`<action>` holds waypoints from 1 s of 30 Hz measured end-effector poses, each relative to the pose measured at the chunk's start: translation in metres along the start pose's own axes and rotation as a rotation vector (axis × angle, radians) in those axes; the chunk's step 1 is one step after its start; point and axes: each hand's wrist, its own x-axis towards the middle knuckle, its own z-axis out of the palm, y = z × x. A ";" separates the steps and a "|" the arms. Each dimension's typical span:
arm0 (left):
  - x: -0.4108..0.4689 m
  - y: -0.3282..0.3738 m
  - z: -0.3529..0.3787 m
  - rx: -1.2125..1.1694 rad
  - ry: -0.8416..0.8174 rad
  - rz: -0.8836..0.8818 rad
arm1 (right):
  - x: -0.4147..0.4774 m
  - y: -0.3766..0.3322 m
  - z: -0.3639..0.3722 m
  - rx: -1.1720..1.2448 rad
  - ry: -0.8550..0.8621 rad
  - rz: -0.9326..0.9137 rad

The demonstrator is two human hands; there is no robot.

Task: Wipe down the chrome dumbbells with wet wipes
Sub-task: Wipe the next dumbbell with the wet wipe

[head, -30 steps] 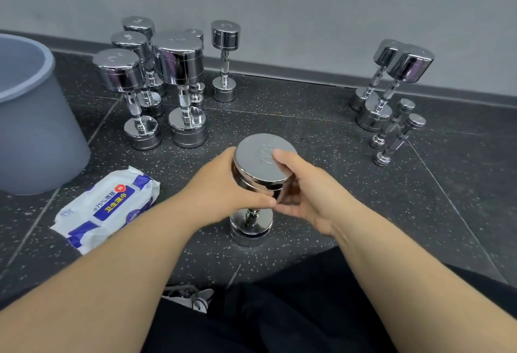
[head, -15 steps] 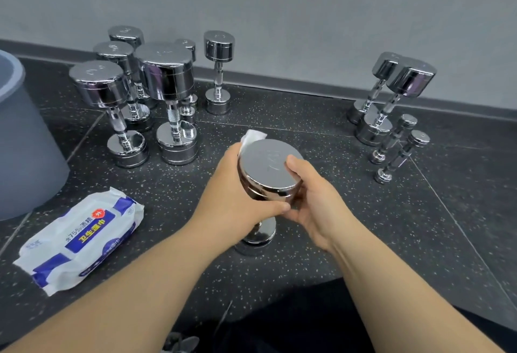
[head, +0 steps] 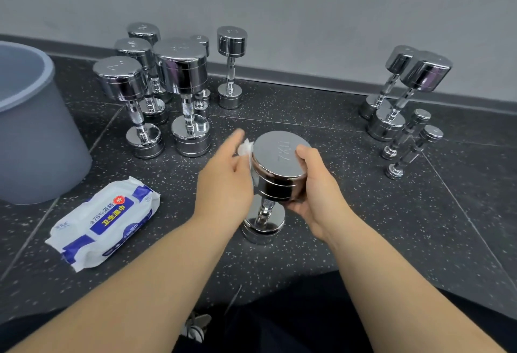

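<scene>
Dumbbell point(head: 279, 162) steadied for wiping

It stands on end on the floor point(head: 363, 212), centre frame. Right hand point(head: 316, 187) clasps its top head, thumb over the rim, probably to steady it. Left hand point(head: 223, 182), fingers fairly straight, presses a wipe point(head: 245, 148) against the head's left side. Pack point(head: 106, 218) lies lower left.
</scene>
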 end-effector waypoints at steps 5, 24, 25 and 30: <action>0.017 0.002 0.005 -0.201 -0.143 -0.223 | 0.001 0.001 0.001 -0.004 0.008 -0.011; 0.059 0.007 -0.001 -0.310 -0.404 -0.403 | -0.001 0.002 0.004 -0.050 0.067 0.013; 0.061 0.003 -0.001 -0.311 -0.431 -0.423 | 0.000 0.003 0.004 -0.044 0.077 0.019; 0.075 0.012 0.003 -0.107 -0.355 -0.154 | 0.003 0.003 0.003 -0.050 0.083 0.023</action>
